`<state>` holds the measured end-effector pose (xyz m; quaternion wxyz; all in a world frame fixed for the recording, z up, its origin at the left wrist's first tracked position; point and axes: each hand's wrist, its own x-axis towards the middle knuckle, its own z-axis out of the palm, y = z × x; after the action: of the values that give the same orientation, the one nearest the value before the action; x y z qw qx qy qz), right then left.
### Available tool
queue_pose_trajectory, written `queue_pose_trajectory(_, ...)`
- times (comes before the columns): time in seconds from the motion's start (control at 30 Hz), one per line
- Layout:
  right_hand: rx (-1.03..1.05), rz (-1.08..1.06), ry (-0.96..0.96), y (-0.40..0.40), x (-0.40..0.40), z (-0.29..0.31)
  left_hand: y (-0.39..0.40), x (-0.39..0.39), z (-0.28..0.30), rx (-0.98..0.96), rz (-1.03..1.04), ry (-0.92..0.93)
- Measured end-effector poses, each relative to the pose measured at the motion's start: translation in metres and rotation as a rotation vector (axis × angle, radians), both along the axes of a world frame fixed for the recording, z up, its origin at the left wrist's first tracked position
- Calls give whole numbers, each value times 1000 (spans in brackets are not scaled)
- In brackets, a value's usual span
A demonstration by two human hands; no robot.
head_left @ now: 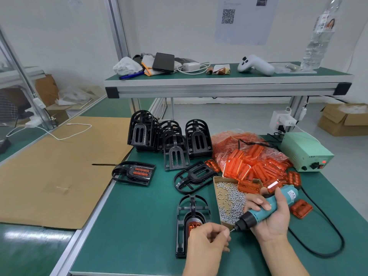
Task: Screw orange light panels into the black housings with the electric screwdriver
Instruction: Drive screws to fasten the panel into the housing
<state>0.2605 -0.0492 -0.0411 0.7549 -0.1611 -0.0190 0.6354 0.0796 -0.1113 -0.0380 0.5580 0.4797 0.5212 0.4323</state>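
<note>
Right hand (272,214) gripped electric screwdriver (264,211); left hand (209,239) pinched something small, likely a screw, at its bit, beside housing (184,226) with orange panel (194,226) on table (139,226). Seat it straight before driving.

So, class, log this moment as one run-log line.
right hand: grips electric screwdriver | left hand: pinches screw at bit | black housing: orange panel seated | stage: loading screw

We see two bare forearms reaching in from the lower edge. Our right hand (266,214) lies palm up, fingers curled round a tool's barrel — thumb across its top. Our left hand (209,239) sits just beside it, knuckles up, fingertips (226,234) pinched together at the tool's tip.
</note>
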Motion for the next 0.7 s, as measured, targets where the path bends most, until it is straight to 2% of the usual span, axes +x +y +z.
queue_pose_trajectory(0.3,-3,-13,8,0,-2,0,1,8,2,-69,59,-158)
queue_pose_trajectory(0.37,-7,-18,-3,0,-3,1,2,7,2,-57,46,-147)
queue_pose_trajectory(0.43,-11,-22,-34,0,-6,2,1,2,-1,54,23,-5)
queue_pose_trajectory(0.53,5,-28,-98,2,-14,8,-1,-12,-5,361,-37,359)
queue_pose_trajectory(0.7,31,-47,-287,10,-38,30,7,-45,-7,615,-102,579)
